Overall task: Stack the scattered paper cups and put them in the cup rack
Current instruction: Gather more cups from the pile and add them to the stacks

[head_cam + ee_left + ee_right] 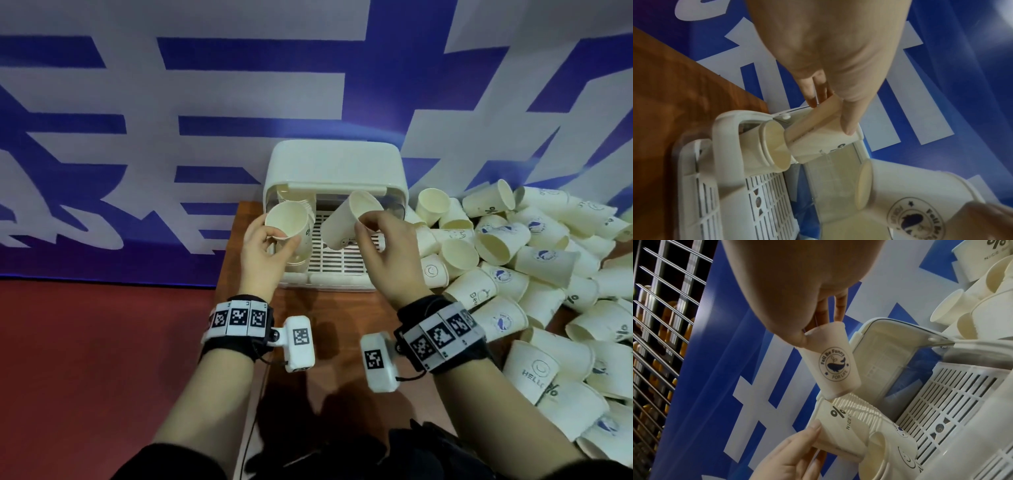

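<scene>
Mid-frame, the left hand (265,246) grips a nested stack of cream paper cups (291,226) lying in the white plastic cup rack (334,164). The right hand (385,243) pinches one whale-logo paper cup (346,222), not yet nested. A big heap of loose cups (534,274) at right remains, so I'd say most work is left.

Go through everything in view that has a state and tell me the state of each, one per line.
Left hand: grips the cup stack.
Cup stack: held tilted, mouth toward the camera, at the rack's left side.
Right hand: pinches the whale-logo cup's rim.
Whale-logo cup: tilted, not yet nested.
Cup rack: lid raised, open.
Loose cups: piled, unstacked.
</scene>
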Available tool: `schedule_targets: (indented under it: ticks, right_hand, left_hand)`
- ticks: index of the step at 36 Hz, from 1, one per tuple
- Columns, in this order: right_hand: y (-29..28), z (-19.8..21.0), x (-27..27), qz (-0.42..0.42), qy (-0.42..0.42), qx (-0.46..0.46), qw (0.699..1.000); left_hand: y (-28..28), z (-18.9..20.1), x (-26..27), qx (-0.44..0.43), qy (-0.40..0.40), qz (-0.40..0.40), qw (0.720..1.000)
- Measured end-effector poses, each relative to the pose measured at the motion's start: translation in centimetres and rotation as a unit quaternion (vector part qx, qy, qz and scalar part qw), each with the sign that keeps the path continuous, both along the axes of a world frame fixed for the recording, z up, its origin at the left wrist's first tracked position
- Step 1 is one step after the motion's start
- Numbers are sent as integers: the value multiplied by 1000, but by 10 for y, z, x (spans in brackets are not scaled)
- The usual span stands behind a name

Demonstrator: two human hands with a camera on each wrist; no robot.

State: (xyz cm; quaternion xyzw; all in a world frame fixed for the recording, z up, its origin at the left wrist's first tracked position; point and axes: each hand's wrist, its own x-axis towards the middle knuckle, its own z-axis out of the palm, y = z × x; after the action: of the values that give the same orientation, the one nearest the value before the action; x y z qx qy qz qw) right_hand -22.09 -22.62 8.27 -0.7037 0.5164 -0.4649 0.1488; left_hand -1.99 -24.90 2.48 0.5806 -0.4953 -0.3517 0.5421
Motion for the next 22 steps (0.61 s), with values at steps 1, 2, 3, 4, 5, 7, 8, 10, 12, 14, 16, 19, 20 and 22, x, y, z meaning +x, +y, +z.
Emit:
schedule_targets:
  ticks: [1,2,3,4,5,7,8,10,12,14,16,19,20,22]
  right_hand:
    - [-2,-2,2,2,-1,-3,1000]
    - [-5,-4,4,2,0,-7,1000]
    - [-6,-6,6,1,3,-10,1000]
    - [-7,-8,8,-1,7,-12,1000]
    - [-7,-10,10,-3,10,-13,1000]
    - [-8,-14,14,-6,11,-15,1000]
    - [-8,-16,16,-5,8,-18,1000]
    - [-8,-19,19,-3,5,-27,1000]
    - [-9,-22,22,-8,2,-35,999]
    - [-10,-24,25,-13,-1,-35,999]
    - [-11,-26,27,-24,4,-33,999]
    - [-11,-28,28,-34,5,-23,999]
    - [-12,-29,29,-33,5,-17,999]
    - [-14,-32,29,-20,7,-6,1000]
  left_hand:
    - [-1,-2,1,1,-3,1,1000]
    - [-2,-4,2,3,-5,2,1000]
    - [-3,-5,3,3,-9,4,1000]
    - [-4,-6,4,3,-13,5,1000]
    - [-4,-8,4,2,-19,7,1000]
    - [-6,-13,5,4,-39,9,999]
    - [-6,-16,6,8,-50,8,999]
    - [-8,-23,8,10,-65,5,998]
    - [-10,-30,10,9,-94,-5,996]
    - [-11,-34,10,22,-132,-4,991]
    - [-13,-37,10,24,-177,3,984]
    - [-16,-44,13,35,-228,-6,973]
    - [-16,-45,14,44,-237,-11,970]
    - [-17,-48,16,57,-252,-22,966]
